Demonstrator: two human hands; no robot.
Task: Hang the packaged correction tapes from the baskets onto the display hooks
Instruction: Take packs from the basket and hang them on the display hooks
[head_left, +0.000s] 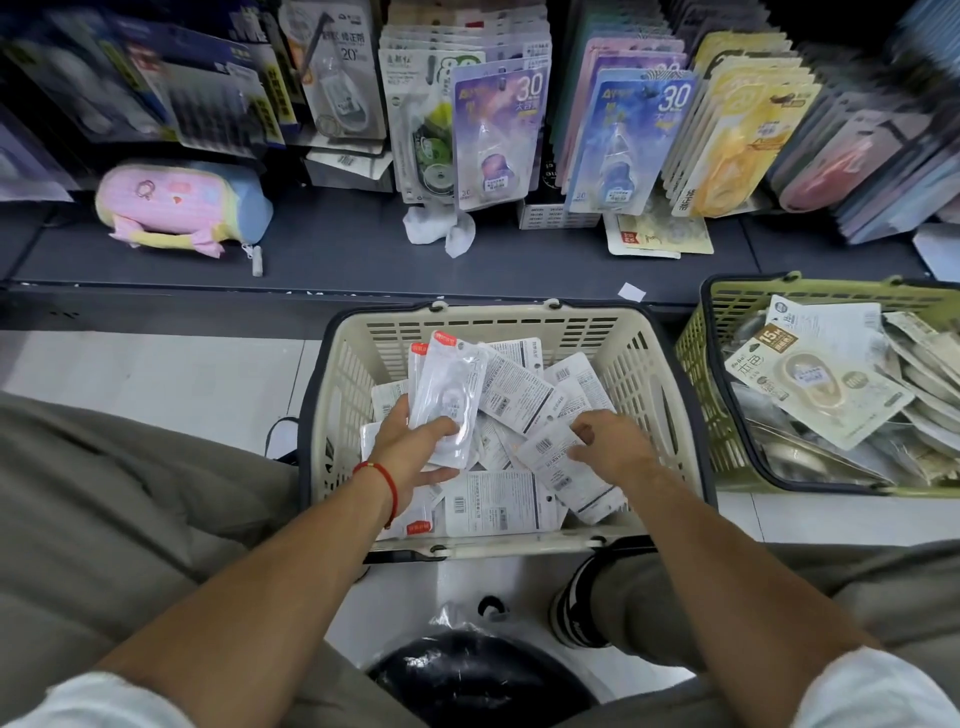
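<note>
While my left hand (415, 452) grips a small stack of correction tapes (451, 395) above the cream basket (644, 364), my right fingers (584, 434) pinch another package (566, 467) beneath them; I should align hang-holes before reaching for the hooks beyond.

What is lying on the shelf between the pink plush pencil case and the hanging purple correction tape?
In the head view, a crumpled white tissue lies between the pencil case and purple correction tape.
</note>
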